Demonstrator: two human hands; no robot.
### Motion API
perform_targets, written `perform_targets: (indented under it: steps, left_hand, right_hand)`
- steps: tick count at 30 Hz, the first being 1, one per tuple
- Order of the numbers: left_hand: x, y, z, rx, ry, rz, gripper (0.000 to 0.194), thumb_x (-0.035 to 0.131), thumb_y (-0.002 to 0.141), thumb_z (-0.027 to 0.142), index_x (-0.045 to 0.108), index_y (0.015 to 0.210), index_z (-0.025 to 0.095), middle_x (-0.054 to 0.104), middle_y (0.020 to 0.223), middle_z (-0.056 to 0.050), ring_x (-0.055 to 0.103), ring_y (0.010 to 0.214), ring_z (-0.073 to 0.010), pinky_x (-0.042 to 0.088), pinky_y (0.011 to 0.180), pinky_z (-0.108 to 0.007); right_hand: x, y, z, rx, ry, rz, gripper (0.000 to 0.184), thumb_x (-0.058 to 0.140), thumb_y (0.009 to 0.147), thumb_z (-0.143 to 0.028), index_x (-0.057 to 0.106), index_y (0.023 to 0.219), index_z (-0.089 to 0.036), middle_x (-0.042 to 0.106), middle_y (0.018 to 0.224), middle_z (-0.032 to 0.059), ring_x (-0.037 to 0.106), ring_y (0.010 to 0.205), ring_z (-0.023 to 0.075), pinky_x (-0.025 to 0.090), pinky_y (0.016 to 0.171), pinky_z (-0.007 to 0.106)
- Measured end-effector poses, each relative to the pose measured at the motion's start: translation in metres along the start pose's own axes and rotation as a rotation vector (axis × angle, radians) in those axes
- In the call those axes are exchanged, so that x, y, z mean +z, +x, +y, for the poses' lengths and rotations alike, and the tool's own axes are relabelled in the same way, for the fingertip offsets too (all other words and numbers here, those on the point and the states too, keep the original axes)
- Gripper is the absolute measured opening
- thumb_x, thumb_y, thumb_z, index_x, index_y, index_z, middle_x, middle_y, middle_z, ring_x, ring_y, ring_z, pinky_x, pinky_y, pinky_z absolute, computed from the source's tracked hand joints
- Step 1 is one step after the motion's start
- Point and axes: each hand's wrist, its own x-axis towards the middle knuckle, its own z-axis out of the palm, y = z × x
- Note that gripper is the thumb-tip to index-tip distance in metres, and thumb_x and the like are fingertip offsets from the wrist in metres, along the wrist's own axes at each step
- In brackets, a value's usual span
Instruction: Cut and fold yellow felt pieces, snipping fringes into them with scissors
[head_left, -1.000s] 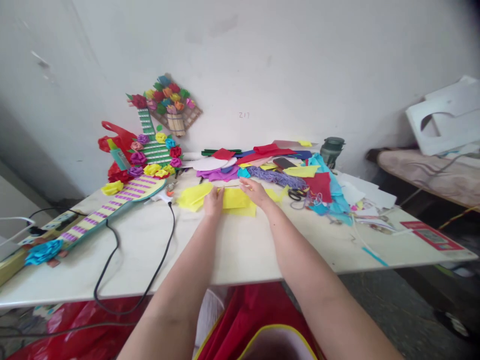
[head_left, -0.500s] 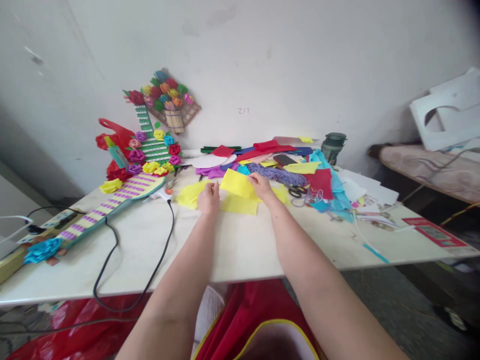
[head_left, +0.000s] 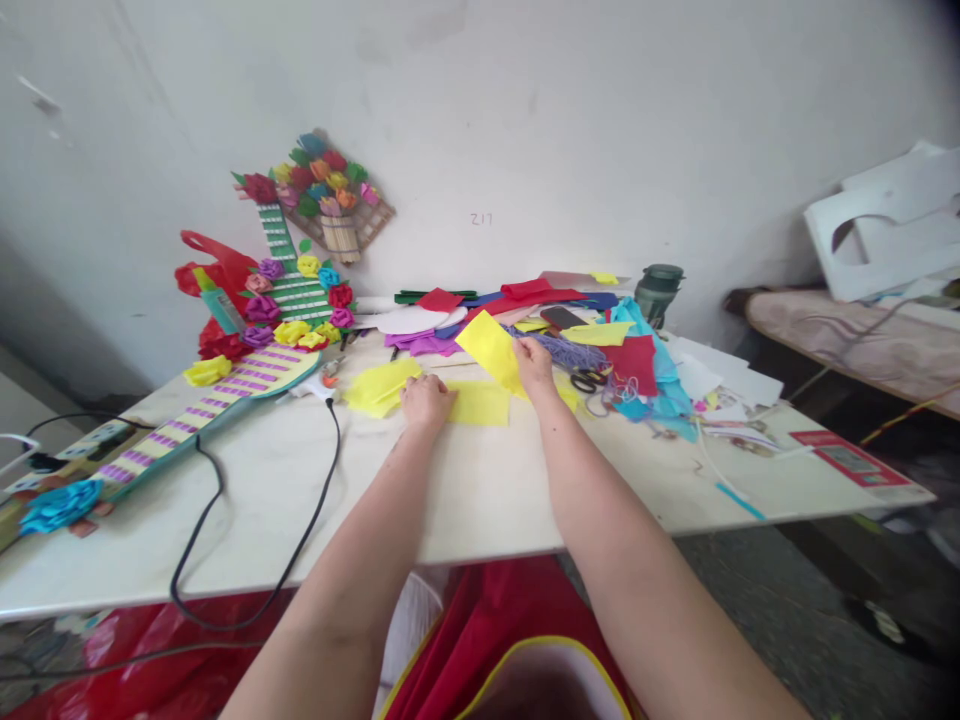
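Yellow sheet (head_left: 487,345) raised, pinched in right hand (head_left: 535,368); left hand (head_left: 427,402) lowered to table (head_left: 491,490), grip unclear.

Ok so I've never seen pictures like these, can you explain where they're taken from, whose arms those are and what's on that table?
There's no machine here. One camera, worn on a person's head, takes every picture, looking forward and down, so the bare arms are the wearer's own. The right hand holds up a bright yellow, paper-like sheet. The left hand is down beside a flat yellow rectangular piece; whether it grips anything is hard to tell. On the white table also lie black-handled scissors, a bundle of purple yarn and, on the left, a flat board striped pale yellow and purple. A dark green bottle stands at the back.
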Motion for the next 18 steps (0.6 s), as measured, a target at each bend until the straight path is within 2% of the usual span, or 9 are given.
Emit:
perform_targets:
  steps: [3, 6, 8, 12, 15, 18]
  left_hand:
    - [-0.006, -0.001, 0.001, -0.040, -0.060, -0.022, 0.022, 0.070, 0.063, 0.026, 0.050, 0.055, 0.022, 0.057, 0.062, -0.005, 0.057, 0.081, -0.0271, 0.040, 0.082, -0.040]
    - [-0.010, 0.000, -0.002, -0.108, -0.269, 0.015, 0.017, 0.067, 0.064, 0.021, 0.051, 0.062, 0.022, 0.056, 0.060, 0.000, 0.056, 0.064, -0.0182, 0.042, 0.071, -0.031]
    - [-0.011, 0.002, -0.006, -0.138, -0.421, 0.049, 0.015, 0.066, 0.063, 0.017, 0.053, 0.070, 0.021, 0.055, 0.057, 0.003, 0.054, 0.059, -0.0152, 0.042, 0.066, -0.028]
    - [-0.015, 0.006, -0.014, -0.199, -0.776, 0.069, 0.037, 0.067, 0.060, 0.016, 0.057, 0.096, 0.020, 0.054, 0.055, 0.005, 0.054, 0.052, -0.0130, 0.043, 0.059, -0.025]
    - [-0.025, 0.006, -0.016, -0.249, -1.119, 0.010, 0.055, 0.072, 0.057, 0.020, 0.054, 0.110, 0.018, 0.060, 0.063, 0.003, 0.060, 0.056, -0.0138, 0.047, 0.061, -0.027]
    - [-0.036, 0.005, -0.012, -0.221, -1.335, -0.062, 0.062, 0.076, 0.055, 0.022, 0.054, 0.113, 0.021, 0.064, 0.069, 0.001, 0.064, 0.065, -0.0154, 0.050, 0.067, -0.028]
  right_hand:
    - [-0.002, 0.003, 0.004, 0.021, 0.003, 0.054, 0.017, 0.049, 0.079, -0.033, 0.059, 0.072, -0.021, 0.061, 0.072, 0.0004, 0.053, 0.074, 0.0169, 0.040, 0.074, 0.026]
    - [-0.003, 0.004, 0.005, 0.037, -0.010, 0.088, 0.017, 0.049, 0.078, -0.033, 0.058, 0.071, -0.021, 0.060, 0.071, 0.0008, 0.052, 0.074, 0.0174, 0.040, 0.073, 0.027]
    - [-0.003, 0.003, 0.005, 0.049, -0.016, 0.100, 0.017, 0.049, 0.078, -0.033, 0.057, 0.069, -0.021, 0.059, 0.068, 0.0009, 0.051, 0.073, 0.0179, 0.039, 0.073, 0.027]
    - [-0.004, 0.000, 0.004, 0.097, -0.064, 0.113, 0.015, 0.050, 0.077, -0.030, 0.057, 0.068, -0.022, 0.057, 0.065, 0.0007, 0.050, 0.073, 0.0184, 0.039, 0.073, 0.028]
    - [-0.006, -0.001, 0.005, 0.121, -0.095, 0.117, 0.014, 0.051, 0.077, -0.029, 0.058, 0.068, -0.022, 0.057, 0.065, 0.0011, 0.050, 0.073, 0.0192, 0.039, 0.073, 0.029]
    - [-0.006, -0.001, 0.008, 0.142, -0.110, 0.097, 0.015, 0.052, 0.077, -0.028, 0.058, 0.065, -0.022, 0.058, 0.063, 0.0015, 0.052, 0.074, 0.0202, 0.040, 0.074, 0.031]
